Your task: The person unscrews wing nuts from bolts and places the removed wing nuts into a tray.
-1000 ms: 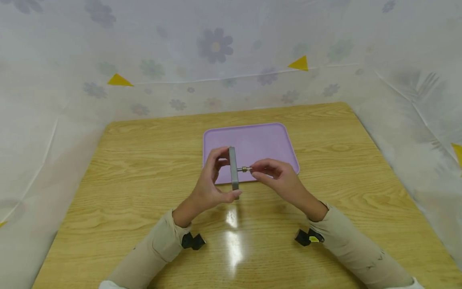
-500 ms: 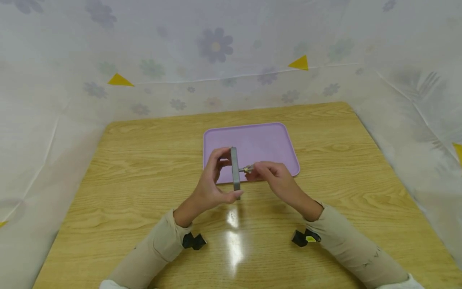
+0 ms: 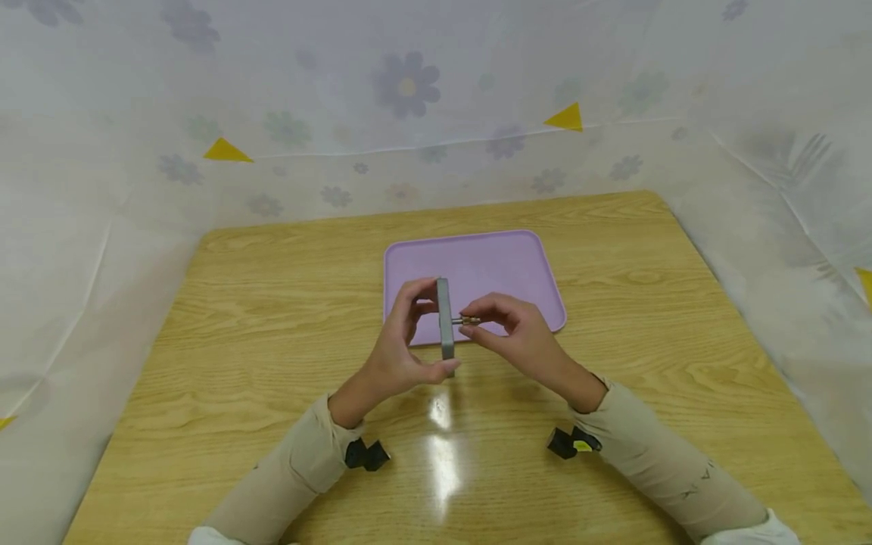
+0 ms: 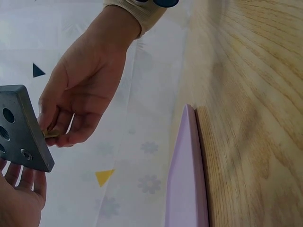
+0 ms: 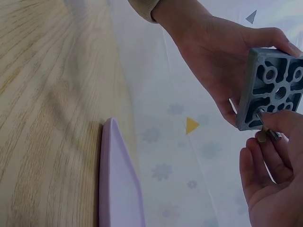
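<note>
My left hand [image 3: 395, 341] holds a thick grey metal plate [image 3: 446, 318] upright above the table, fingers on its top edge and thumb on its bottom edge. In the left wrist view the plate [image 4: 21, 127] shows a flat face with round holes; the right wrist view shows its ribbed, hollowed face [image 5: 277, 85]. A threaded bolt [image 5: 275, 135] sticks out of the ribbed face through a corner hole. My right hand [image 3: 521, 329] pinches a brass-coloured wing nut [image 4: 52, 134] on this bolt between thumb and fingers, which partly hide it.
A shallow purple tray [image 3: 477, 253] lies on the wood-grain table [image 3: 286, 303], behind and below the hands. Flowered white sheeting [image 3: 409, 174] with yellow triangles surrounds the table. A small black device [image 3: 368, 455] sits at each wrist.
My right fingers have shifted and re-gripped around the wing nut and now sit closer to the plate. The plate has moved slightly right with my left hand, whose hold is unchanged.
</note>
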Available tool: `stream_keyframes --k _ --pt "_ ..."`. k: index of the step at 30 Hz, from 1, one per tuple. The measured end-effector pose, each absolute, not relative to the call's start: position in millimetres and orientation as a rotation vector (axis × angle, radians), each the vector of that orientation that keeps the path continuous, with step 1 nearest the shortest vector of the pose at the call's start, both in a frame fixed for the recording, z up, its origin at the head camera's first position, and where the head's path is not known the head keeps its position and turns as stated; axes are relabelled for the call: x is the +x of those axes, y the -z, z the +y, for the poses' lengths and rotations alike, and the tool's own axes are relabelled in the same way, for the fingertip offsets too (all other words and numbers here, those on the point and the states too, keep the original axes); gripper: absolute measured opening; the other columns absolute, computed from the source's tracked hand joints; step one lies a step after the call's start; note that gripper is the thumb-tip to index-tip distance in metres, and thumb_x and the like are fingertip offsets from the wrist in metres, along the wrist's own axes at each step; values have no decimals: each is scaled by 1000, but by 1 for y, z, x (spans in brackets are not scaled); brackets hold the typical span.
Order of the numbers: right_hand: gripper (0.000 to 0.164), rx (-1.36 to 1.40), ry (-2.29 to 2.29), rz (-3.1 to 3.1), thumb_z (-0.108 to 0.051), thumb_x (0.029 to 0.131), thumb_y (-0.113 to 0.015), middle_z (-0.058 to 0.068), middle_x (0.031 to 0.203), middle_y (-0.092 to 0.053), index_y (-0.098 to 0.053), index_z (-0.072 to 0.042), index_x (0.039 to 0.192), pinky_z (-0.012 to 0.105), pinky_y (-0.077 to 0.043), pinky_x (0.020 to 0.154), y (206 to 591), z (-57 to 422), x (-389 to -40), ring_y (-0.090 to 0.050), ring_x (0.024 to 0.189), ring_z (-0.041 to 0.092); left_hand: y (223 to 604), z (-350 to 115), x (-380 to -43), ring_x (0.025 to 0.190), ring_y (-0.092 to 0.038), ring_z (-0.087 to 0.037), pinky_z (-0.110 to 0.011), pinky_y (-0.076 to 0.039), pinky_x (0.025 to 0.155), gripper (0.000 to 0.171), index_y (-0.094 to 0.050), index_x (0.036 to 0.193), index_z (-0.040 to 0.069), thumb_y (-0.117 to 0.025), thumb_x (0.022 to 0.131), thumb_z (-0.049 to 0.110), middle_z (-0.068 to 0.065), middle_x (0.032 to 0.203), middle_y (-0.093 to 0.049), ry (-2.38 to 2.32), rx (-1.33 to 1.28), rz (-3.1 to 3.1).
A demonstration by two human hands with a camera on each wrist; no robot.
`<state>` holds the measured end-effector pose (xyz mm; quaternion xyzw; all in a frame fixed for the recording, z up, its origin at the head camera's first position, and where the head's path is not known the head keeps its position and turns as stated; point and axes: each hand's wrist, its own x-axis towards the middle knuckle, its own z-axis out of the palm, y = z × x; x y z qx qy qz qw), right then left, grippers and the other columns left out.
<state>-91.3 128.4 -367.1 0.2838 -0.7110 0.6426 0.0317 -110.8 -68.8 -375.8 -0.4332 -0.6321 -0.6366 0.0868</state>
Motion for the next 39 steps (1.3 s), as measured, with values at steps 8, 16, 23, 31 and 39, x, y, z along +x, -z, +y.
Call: stream_keyframes --k 8,16,23,31,39 --pt "27 908 -1913 -2176 17 76 -64 20 100 -61 -60 11 102 43 -49 86 357 129 -88 -59 96 22 355 -69 -101 109 -43 -25 -43 -42 91 88 -26 130 -17 -74 75 32 -27 119 -38 1899 -1283 -1885" --pt "15 715 -1850 -2349 1 88 -60 19 98 -64 -62 9 101 35 -51 84 358 138 -83 -61 93 19 348 -71 -99 109 -43 -24 -44 -42 91 85 -26 128 -20 -75 61 1 -26 119 -39 1917 -1244 -1907" --pt "28 694 -1989 -2380 -8 99 -41 12 92 -68 -66 4 97 35 -53 79 379 144 -91 -65 86 22 348 -69 -99 108 -43 -24 -44 -42 91 85 -26 127 -20 -75 62 5 -31 117 -38 1922 -1249 -1898" --pt "28 661 -2052 -2360 -15 98 -46 13 93 -67 -65 3 105 35 -53 80 382 138 -96 -64 86 23 350 -69 -99 108 -43 -25 -43 -42 91 86 -26 127 -20 -75 68 17 -28 118 -39 1912 -1259 -1902" --pt "18 628 -2200 -2210 -9 87 -64 11 98 -65 -65 2 102 38 -54 76 379 133 -96 -64 88 22 351 -69 -98 108 -43 -24 -42 -42 92 85 -25 128 -20 -74 68 15 -28 117 -39 1906 -1276 -1905"
